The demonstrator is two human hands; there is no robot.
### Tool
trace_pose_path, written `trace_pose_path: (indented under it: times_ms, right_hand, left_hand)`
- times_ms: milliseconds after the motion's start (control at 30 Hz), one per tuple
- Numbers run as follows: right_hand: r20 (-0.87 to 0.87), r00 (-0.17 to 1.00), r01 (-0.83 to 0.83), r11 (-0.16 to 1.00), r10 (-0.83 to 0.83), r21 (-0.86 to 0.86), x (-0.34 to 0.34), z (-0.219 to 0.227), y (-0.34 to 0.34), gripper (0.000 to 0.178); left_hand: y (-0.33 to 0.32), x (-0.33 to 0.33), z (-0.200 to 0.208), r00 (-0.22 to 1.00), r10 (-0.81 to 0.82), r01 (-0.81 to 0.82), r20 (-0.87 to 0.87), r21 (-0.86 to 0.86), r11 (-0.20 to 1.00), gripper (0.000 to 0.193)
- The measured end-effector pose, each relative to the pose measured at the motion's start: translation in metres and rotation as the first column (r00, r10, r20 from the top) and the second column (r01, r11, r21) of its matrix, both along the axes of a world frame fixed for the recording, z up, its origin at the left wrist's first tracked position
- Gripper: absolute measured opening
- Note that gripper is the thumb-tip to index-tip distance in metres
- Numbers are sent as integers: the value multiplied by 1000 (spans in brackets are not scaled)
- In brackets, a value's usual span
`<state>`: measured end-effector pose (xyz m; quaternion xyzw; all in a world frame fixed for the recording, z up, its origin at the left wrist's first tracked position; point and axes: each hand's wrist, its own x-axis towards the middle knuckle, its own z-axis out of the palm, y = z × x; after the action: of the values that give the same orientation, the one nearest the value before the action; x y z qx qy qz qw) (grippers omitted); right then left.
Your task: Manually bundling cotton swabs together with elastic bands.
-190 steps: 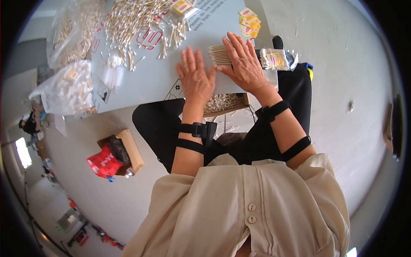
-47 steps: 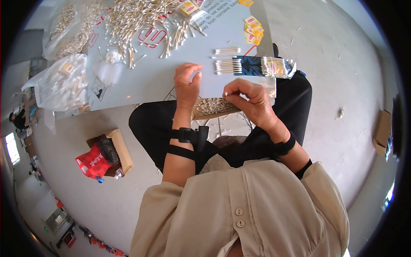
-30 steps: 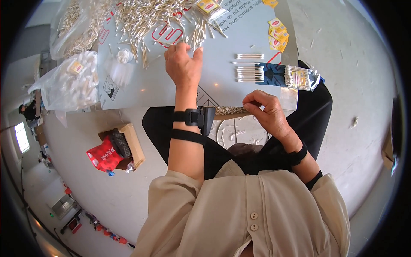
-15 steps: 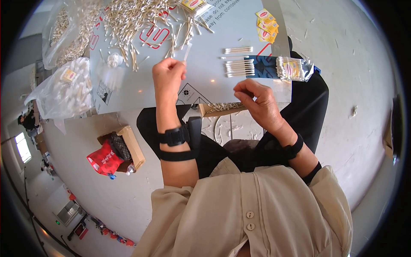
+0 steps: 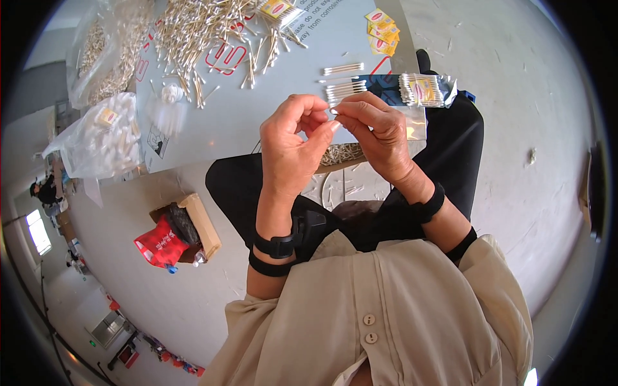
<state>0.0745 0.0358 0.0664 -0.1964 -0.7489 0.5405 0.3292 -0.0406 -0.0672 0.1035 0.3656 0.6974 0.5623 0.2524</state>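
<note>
Above the table's near edge my left hand [image 5: 293, 145] and my right hand [image 5: 381, 135] meet fingertip to fingertip, both closed in a pinch. A white cotton swab tip [image 5: 333, 111] shows between them; the fingers hide the rest of the swab. Just beyond my right hand lies a row of cotton swabs [image 5: 346, 90], partly on a dark blue strip [image 5: 383, 89]. A few more swabs [image 5: 343, 68] lie together behind that row. On the strip's right end sits a clear pack of swabs with a yellow label [image 5: 421, 90].
A big heap of loose swabs [image 5: 199, 32] covers the far left of the grey table [image 5: 219, 125]. Yellow cards [image 5: 382, 32] lie at the far right. Filled plastic bags [image 5: 106, 138] stand at the left edge. An open cardboard box [image 5: 203, 222] with a red bag is on the floor.
My left hand has come from near the swab heap, rightward and toward me, to meet my right hand. The right hand has shifted slightly; its fingertips now touch the swab.
</note>
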Motion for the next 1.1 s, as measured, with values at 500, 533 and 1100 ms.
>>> trace_pose_path:
  times_ms: [500,533,1100]
  right_hand:
    - [352,931,-190,693,-98,696,-26,-35,76,4]
    - [392,915,-236,666,-93,708,-30,-39,78,5]
    - [617,777,-425,617,-126,662,-11,-57,62,102]
  left_hand:
    - [-13,-15,-59,992,19,-60,-122,-338,939,9]
    - [-13,-15,-63,985,2,-61,-175,-333,941,7]
    - [-1,-1,-103,708,-113,-293,-697,-436,851,84]
